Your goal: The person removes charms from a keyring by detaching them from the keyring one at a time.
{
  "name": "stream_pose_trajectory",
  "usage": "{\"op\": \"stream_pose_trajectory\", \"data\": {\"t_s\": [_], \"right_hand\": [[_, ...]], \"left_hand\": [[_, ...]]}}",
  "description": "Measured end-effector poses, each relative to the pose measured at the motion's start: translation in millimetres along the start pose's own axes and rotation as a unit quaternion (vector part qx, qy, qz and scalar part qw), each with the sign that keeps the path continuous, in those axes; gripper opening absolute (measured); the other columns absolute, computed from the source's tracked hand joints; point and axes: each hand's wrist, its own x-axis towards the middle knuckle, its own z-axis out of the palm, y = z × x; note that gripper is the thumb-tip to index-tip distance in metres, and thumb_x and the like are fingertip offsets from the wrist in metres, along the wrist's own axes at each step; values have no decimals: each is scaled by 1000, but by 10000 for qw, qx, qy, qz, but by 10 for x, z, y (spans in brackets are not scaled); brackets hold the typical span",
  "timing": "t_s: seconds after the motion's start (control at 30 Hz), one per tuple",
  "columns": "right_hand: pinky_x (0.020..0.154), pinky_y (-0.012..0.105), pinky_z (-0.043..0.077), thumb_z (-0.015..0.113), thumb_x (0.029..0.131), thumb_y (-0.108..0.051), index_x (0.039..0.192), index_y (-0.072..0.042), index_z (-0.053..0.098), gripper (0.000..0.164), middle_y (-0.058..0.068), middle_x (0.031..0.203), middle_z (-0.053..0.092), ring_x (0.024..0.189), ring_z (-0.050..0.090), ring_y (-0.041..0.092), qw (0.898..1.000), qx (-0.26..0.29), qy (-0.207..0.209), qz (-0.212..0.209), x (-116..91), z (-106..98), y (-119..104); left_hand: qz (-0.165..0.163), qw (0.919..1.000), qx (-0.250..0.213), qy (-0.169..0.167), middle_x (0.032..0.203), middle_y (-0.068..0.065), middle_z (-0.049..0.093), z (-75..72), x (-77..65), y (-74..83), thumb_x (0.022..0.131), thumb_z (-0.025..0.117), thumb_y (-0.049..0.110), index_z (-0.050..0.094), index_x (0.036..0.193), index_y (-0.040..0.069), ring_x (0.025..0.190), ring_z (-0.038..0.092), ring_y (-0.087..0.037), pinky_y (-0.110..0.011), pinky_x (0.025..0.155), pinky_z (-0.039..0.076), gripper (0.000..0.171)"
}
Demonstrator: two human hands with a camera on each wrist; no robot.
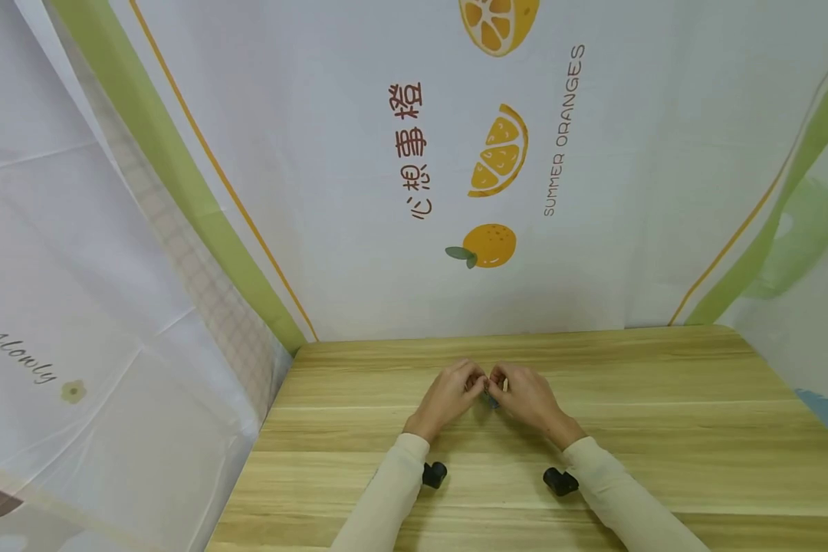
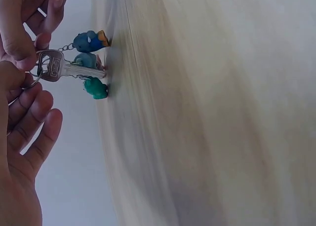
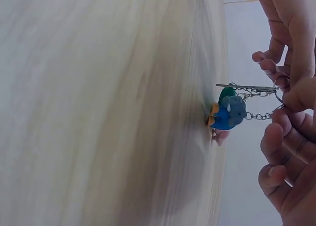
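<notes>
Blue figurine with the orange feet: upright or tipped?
Upright: the blue figurine's orange feet point down at the tabletop, and its chain rises from its head. Whether the feet touch, I cannot tell.

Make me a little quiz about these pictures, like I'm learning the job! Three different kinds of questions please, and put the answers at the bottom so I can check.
1. Count: how many little figures can you see beside the key in the left wrist view?
2. True or false: the left hand and the right hand are at opposite ends of the table.
3. Fill in the missing word: the printed cloth behind the table says "SUMMER ____".

Key:
1. Three.
2. False; they are close together.
3. ORANGES.
</notes>
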Motion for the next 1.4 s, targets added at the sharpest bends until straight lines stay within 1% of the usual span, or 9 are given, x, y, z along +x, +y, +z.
{"op": "stream_pose_trajectory", "data": {"t_s": [0.2, 0.33, 0.5, 0.67, 0.87, 1.1, 1.2, 1.4], "right_hand": [[52, 23, 38, 76, 98, -16, 90, -17, 67, 12, -8, 77, 65, 58, 46, 4, 9999, -2, 115, -52, -6, 13, 20], [52, 23, 39, 76, 97, -16, 89, -18, 66, 13, -8, 75, 62, 59, 46, 4, 9997, 33, 195, -124, -13, 9, 25], [53, 23, 40, 76, 98, -18, 90, -20, 66, 13, -9, 77, 63, 61, 48, 3, 9998, 64, 161, -104, -19, -6, 27], [53, 23, 41, 73, 99, -19, 93, -18, 68, 8, -8, 79, 66, 61, 49, 4, 9999, 83, 60, 22, -25, -20, 33], [55, 25, 42, 72, 101, -21, 97, -18, 70, 6, -7, 82, 68, 60, 50, 6, 9991, 251, -87, 322, -19, -37, 36], [53, 25, 40, 69, 101, -19, 96, -16, 68, 5, -6, 80, 65, 60, 50, 8, 9979, 471, -122, 417, -4, -73, 26], [55, 25, 40, 69, 101, -17, 96, -15, 67, 5, -5, 80, 64, 62, 50, 9, 9974, 544, -120, 467, 2, -87, 15], [56, 25, 39, 70, 99, -15, 95, -15, 67, 5, -4, 78, 63, 63, 49, 9, 9973, 615, -47, 398, 23, -96, 0]], "left_hand": [[90, 9996, 261, 55, 97, -1, 71, 11, 18, 21, 107, 65, 14, 72, 106, 9, 80, 60, -6, -14, 70, 50, 9], [81, 9994, 325, 128, 96, 0, 70, 9, 21, 26, 107, 65, 14, 72, 105, 10, 79, 59, -5, -14, 68, 49, 8], [38, 9994, 318, 161, 96, 0, 70, 9, 19, 23, 107, 66, 15, 72, 106, 11, 78, 59, -5, -15, 68, 50, 7], [-46, 9993, 322, 177, 98, 0, 71, 14, 19, 21, 106, 67, 15, 72, 106, 11, 81, 62, -6, -16, 70, 52, 7], [-18, 9989, 399, 224, 98, 0, 71, 18, 31, 35, 107, 66, 16, 72, 107, 10, 80, 62, -7, -15, 69, 51, 9], [62, 9986, 456, 278, 98, 0, 71, 32, 49, 67, 107, 66, 16, 73, 108, 10, 81, 63, -7, -15, 69, 51, 9], [63, 9983, 480, 325, 97, 0, 71, 38, 56, 76, 107, 66, 15, 73, 107, 10, 80, 62, -7, -15, 69, 50, 8], [5, 9983, 436, 375, 95, 1, 70, 38, 71, 91, 106, 67, 15, 72, 106, 12, 79, 61, -7, -15, 67, 49, 6]]}}
